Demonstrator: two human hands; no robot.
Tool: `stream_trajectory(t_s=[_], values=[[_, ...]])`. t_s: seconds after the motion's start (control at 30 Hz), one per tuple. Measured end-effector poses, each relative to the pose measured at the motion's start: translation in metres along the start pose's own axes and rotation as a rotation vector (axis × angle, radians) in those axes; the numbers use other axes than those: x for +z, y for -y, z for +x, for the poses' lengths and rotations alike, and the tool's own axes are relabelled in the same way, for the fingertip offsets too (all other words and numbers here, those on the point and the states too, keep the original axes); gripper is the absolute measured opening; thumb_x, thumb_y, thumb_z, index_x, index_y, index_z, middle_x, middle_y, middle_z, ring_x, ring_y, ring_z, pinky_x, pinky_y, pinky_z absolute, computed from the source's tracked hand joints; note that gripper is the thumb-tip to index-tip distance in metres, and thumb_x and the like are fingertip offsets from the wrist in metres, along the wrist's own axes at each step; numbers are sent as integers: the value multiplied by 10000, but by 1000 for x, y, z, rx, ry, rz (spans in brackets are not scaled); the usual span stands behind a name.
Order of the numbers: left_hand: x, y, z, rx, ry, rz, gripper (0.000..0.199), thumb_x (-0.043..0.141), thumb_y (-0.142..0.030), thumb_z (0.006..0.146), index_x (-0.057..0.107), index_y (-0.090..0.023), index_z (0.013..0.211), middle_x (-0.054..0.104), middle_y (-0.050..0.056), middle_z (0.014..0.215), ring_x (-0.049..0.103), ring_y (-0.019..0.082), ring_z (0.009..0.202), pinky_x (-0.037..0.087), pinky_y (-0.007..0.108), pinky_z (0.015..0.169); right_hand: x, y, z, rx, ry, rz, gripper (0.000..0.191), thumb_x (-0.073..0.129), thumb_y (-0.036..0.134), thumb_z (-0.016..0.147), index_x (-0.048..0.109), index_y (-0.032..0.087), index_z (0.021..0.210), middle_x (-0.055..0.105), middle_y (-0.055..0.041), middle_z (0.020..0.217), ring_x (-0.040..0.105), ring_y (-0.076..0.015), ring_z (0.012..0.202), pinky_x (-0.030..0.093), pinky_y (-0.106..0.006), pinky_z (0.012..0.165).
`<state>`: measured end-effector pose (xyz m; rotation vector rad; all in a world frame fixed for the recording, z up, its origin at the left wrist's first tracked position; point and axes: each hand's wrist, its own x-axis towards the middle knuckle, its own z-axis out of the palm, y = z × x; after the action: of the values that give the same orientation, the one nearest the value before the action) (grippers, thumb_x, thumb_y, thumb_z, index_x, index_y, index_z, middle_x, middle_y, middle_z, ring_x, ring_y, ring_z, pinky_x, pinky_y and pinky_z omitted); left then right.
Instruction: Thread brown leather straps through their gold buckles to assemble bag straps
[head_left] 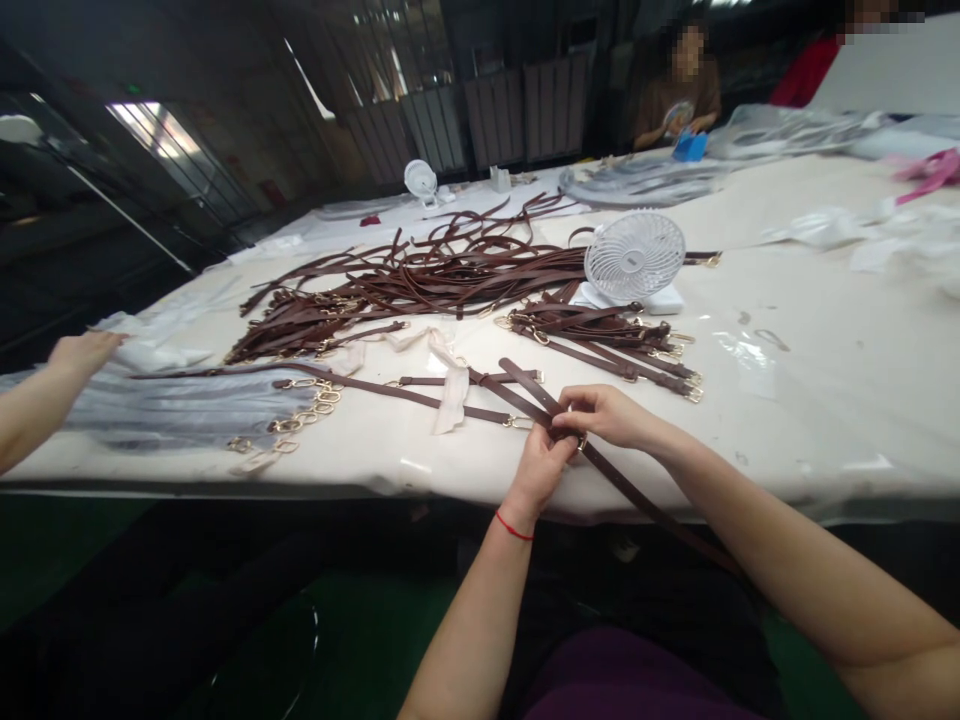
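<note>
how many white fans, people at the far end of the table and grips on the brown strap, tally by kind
white desk fans: 2 (near fan, far fan)
people at the far end: 2 (person in brown top, person in red top)
grips on the brown leather strap: 2 (left grip, right grip)
total: 6

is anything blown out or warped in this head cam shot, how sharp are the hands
In the head view, the bright panel at upper left is blown out, glare marks the glossy table cover, and the table edge bows from wide-angle distortion. The left hand, right hand and leather strap look fairly sharp.
</note>
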<state>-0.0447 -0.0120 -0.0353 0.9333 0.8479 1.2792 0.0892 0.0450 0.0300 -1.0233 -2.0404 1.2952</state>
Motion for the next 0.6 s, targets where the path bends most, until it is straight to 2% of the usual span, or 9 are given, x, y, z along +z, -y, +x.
stream_trajectory(t_s=[0.1,0.2,0.27,0.37,0.5,0.6], values=[[-3,-1,1,-81,13,-112,471,711,-210,734,534,-189,1170,618,29,900,440,60,585,282,188,495,-2,9,6,4,-2,270,237,672,378,772,552,174,748,535,24,633,453,-114,549,331,-228,504],[-6,-5,1,-119,28,-244,405,759,-202,699,568,-171,1055,594,14,848,412,39,553,279,180,493,-4,15,1,37,42,444,266,693,368,770,513,181,828,586,9,717,438,-93,541,278,-205,475],[-8,-8,0,-127,47,-346,341,769,-228,706,584,-155,984,591,25,868,415,36,564,312,183,517,-4,15,-7,37,27,497,278,677,388,795,506,191,893,601,3,740,411,-84,517,238,-204,456],[-11,-10,0,-140,62,-448,288,755,-262,744,596,-143,953,601,55,929,416,35,583,340,184,545,-2,10,-22,33,-91,405,283,616,458,837,561,186,890,557,11,675,358,-87,488,230,-227,446],[-13,-7,0,-112,21,-479,228,720,-238,780,599,-136,944,625,80,980,397,32,563,339,176,529,6,-3,-43,90,-167,139,394,571,508,848,547,179,632,482,7,601,427,-137,584,335,-266,553],[-13,-5,1,-96,-9,-486,223,677,-268,829,596,-133,986,629,116,1064,489,72,658,381,189,567,14,-14,-52,121,-205,71,335,558,497,846,587,190,716,547,-12,697,501,-184,700,385,-299,664]])
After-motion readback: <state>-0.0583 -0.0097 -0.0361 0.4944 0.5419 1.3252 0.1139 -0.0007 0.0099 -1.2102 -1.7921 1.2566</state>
